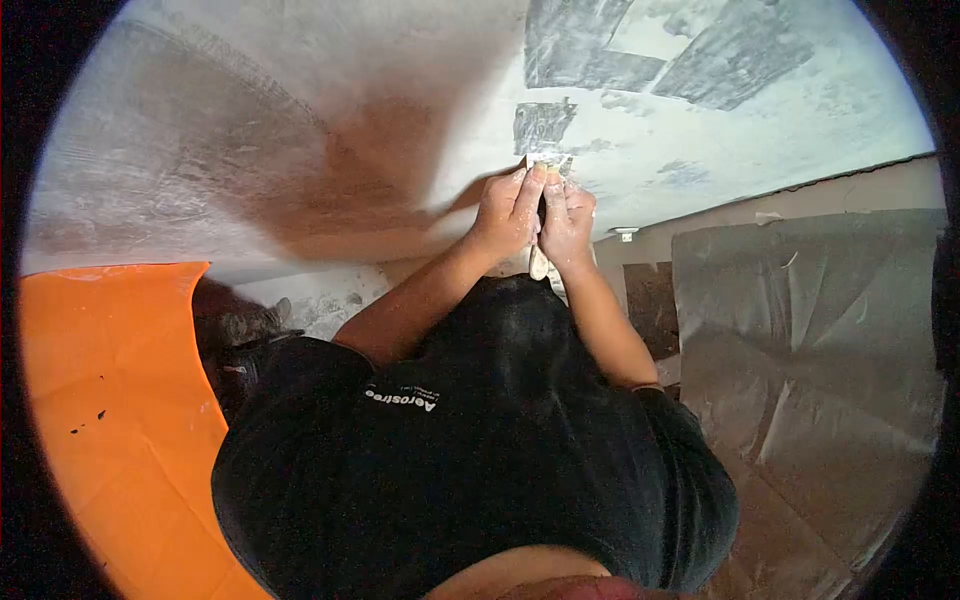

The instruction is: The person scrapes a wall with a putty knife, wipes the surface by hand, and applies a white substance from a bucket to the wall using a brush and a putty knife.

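My left hand [506, 212] and my right hand [567, 222] are closed side by side around a scraper [539, 264]. Its pale handle end sticks out below the hands. Both thumbs press together near the top, close to the wall [620, 150]. The blade is mostly hidden by the fingers, with only a thin edge showing above the thumbs. White dust or plaster covers the fingers. Just above the hands is a small grey rough patch [543, 125] on the whitish wall surface.
Larger grey patches [740, 55] mark the wall at upper right. An orange sheet [120, 400] lies on the left, and a grey-brown sheet [810, 340] on the right. A small white fitting [624, 234] sits low beside the right hand. A dark shadow covers the wall at left.
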Motion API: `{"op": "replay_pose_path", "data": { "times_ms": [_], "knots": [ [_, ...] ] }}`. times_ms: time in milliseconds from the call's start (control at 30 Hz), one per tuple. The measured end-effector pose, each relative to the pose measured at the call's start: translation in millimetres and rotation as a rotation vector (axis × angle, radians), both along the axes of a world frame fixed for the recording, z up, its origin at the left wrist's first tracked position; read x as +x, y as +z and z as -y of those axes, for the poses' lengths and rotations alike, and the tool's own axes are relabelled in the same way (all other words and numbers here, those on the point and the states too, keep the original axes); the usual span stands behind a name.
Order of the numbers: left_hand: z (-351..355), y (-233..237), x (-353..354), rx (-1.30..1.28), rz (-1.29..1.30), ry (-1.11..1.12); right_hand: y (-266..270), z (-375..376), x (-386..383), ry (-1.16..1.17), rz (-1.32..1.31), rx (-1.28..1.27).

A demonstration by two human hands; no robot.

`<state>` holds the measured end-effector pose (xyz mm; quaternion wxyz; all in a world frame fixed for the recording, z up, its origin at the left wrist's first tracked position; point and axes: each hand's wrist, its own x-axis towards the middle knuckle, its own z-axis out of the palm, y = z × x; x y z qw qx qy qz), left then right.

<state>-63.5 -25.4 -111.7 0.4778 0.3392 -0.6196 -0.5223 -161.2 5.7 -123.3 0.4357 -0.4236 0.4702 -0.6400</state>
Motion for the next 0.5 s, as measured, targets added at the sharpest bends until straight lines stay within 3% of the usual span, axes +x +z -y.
{"op": "replay_pose_path", "data": {
  "times_ms": [133, 233, 267, 400, 500],
  "knots": [
    [8, 16, -5, -0.206, 0.031, 0.105, 24, 7, 3, -0.098, -0.062, -0.09],
    [7, 27, -8, -0.214, 0.026, 0.125, 33, 3, -3, -0.01, 0.003, -0.004],
    [2, 32, -1, -0.037, 0.105, 0.068, 34, 5, -3, -0.012, 0.001, -0.012],
    [0, 27, -5, -0.06, 0.023, 0.077, 22, 1, -1, -0.02, -0.008, -0.087],
    [-9, 31, -1, 0.101, 0.022, -0.027, 22, -6, -5, 0.005, 0.018, -0.068]
  ]
}}
